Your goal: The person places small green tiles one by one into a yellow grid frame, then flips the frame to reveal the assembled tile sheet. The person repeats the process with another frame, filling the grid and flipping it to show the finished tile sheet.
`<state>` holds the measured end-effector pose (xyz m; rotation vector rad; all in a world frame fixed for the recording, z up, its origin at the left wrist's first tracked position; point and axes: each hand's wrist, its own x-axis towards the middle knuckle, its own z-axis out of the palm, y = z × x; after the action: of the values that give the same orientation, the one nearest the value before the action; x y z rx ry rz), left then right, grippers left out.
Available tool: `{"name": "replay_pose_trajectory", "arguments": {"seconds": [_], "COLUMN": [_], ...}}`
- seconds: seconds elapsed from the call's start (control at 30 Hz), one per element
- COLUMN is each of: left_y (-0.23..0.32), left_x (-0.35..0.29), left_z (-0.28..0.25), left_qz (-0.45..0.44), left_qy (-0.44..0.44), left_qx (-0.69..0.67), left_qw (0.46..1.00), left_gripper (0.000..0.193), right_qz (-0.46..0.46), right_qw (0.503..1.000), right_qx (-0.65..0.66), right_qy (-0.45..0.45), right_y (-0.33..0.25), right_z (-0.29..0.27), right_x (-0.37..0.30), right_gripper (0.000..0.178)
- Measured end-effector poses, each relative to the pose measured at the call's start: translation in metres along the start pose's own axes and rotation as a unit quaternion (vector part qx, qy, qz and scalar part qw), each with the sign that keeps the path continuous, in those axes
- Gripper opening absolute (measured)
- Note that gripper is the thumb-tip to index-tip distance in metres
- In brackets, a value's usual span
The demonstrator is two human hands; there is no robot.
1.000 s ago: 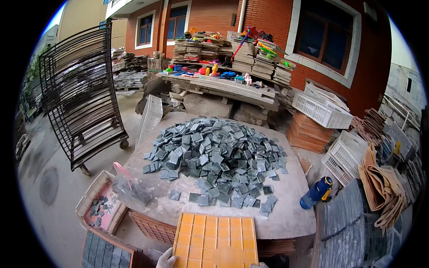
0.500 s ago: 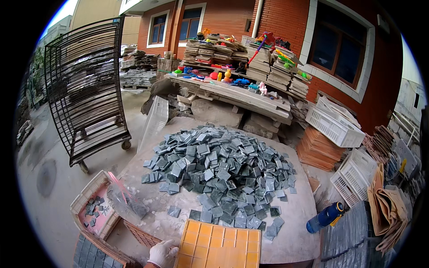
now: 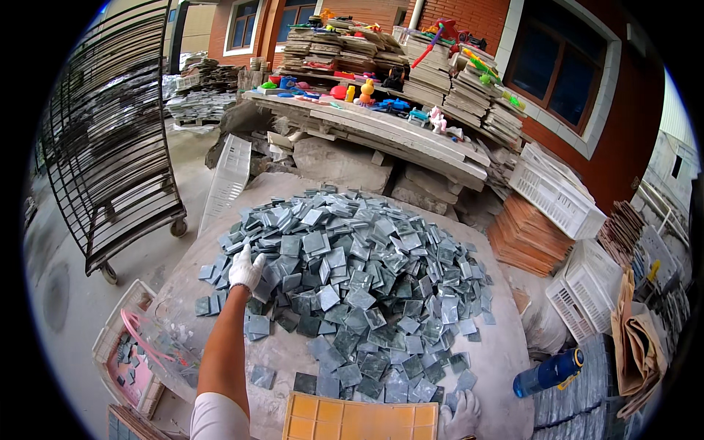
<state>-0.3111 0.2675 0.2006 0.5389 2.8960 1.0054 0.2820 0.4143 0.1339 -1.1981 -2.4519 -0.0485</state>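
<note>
A large heap of small square grey-green stone tiles (image 3: 345, 257) lies on the pale worktable (image 3: 249, 400). My left hand (image 3: 246, 270), in a white glove, reaches to the heap's left side. Its fingers are apart against the tiles, and nothing shows held in them. My right hand (image 3: 462, 416), also gloved, is low at the right, beside the yellow gridded tray (image 3: 359, 419). Its fingers stretch toward loose tiles at the heap's near edge. The tray lies at the table's front, its lower part cut off by the picture's edge.
At the left stand a white crate (image 3: 110, 359) with tile pieces and a wheeled metal rack (image 3: 110, 147). A blue bottle (image 3: 546, 374) is at the right, near white crates (image 3: 554, 194). Toys line a stone slab (image 3: 367, 128) behind the heap.
My left hand has gone from beside the tray up to the heap's left side. My right hand has come into view right of the tray. The view has shifted.
</note>
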Motion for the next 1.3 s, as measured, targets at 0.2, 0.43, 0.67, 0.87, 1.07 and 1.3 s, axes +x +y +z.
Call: {"name": "replay_pose_trajectory", "arguments": {"seconds": [0.2, 0.43, 0.67, 0.87, 1.07, 1.3], "left_y": [-0.013, 0.021, 0.038, 0.053, 0.062, 0.073], "left_x": [0.007, -0.077, -0.090, 0.004, -0.028, -0.092], "left_z": [0.054, 0.070, 0.032, 0.035, 0.058, 0.040], "left_qz": [0.118, 0.204, 0.339, 0.125, 0.218, 0.425], "left_qy": [0.188, 0.156, 0.174, 0.011, -0.001, 0.007], "left_qx": [-0.002, -0.155, -0.006, 0.019, -0.077, -0.112], "left_qw": [0.975, 0.954, 0.925, 0.992, 0.973, 0.898], "left_gripper": [0.058, 0.050, 0.058, 0.064, 0.047, 0.048], "right_qz": [-0.004, -0.009, 0.019, 0.000, -0.008, 0.024], "right_qw": [0.998, 0.996, 0.998, 0.999, 0.998, 0.999], "right_qx": [-0.057, -0.086, -0.046, -0.038, -0.056, 0.029], "right_qy": [-0.019, 0.002, -0.032, -0.006, -0.026, 0.027], "right_y": [-0.015, -0.021, 0.006, -0.021, -0.016, 0.007], "right_z": [-0.015, -0.010, 0.016, -0.005, 0.007, 0.014], "right_x": [0.003, 0.007, -0.005, 0.003, -0.001, 0.000], "right_gripper": [0.059, 0.058, 0.062, 0.057, 0.061, 0.060]}}
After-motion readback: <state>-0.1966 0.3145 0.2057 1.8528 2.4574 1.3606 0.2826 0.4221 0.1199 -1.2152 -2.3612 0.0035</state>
